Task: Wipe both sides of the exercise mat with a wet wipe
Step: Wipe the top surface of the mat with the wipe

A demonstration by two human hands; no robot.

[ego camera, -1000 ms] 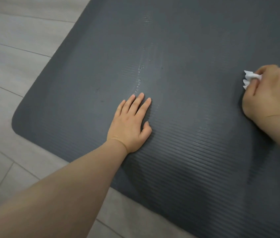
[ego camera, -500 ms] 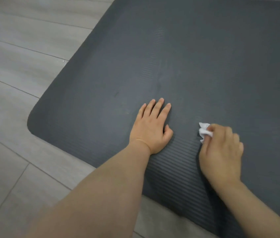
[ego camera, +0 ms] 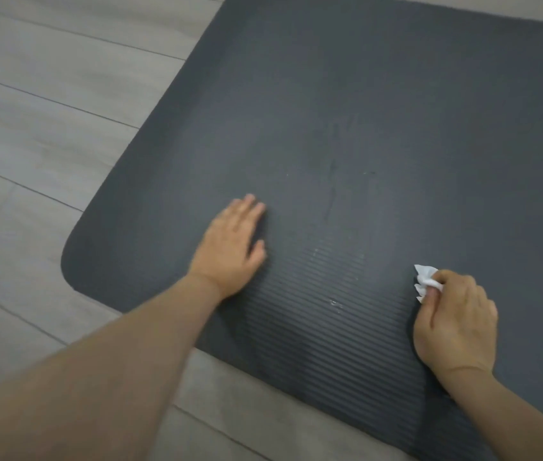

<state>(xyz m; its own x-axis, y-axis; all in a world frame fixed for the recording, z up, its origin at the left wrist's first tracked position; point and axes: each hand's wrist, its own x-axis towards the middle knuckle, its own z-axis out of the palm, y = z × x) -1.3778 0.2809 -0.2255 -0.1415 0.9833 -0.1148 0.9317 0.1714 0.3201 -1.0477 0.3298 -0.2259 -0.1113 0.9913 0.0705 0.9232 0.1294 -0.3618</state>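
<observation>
A dark grey exercise mat (ego camera: 380,104) with a fine ribbed surface lies flat on a pale grey plank floor (ego camera: 47,104), filling most of the frame from the top right down to the lower right; its rounded corner sits at the left, a little below the middle, and its near edge runs diagonally toward the bottom right. The left hand (ego camera: 230,246) lies palm down on the mat just left of the frame's centre, near that rounded corner, its fingers (ego camera: 247,207) straight, close together and pointing toward the top of the frame, holding nothing; the hand is slightly blurred. Its bare forearm reaches in from the bottom left corner across the floor. The right hand (ego camera: 456,322) is at the lower right, resting on the mat near the near edge, its fingers curled and pinching a crumpled white wet wipe (ego camera: 425,281), which sticks out at the upper left of the hand and touches the mat surface. The two hands are well apart, with bare ribbed mat between them. On that stretch a few small pale flecks (ego camera: 335,303) show on the ribs, and higher up, near the middle of the frame, a faint dark streak (ego camera: 331,191) runs roughly upright across the mat. A strip of floor shows again at the top right corner beyond the mat's far edge.
</observation>
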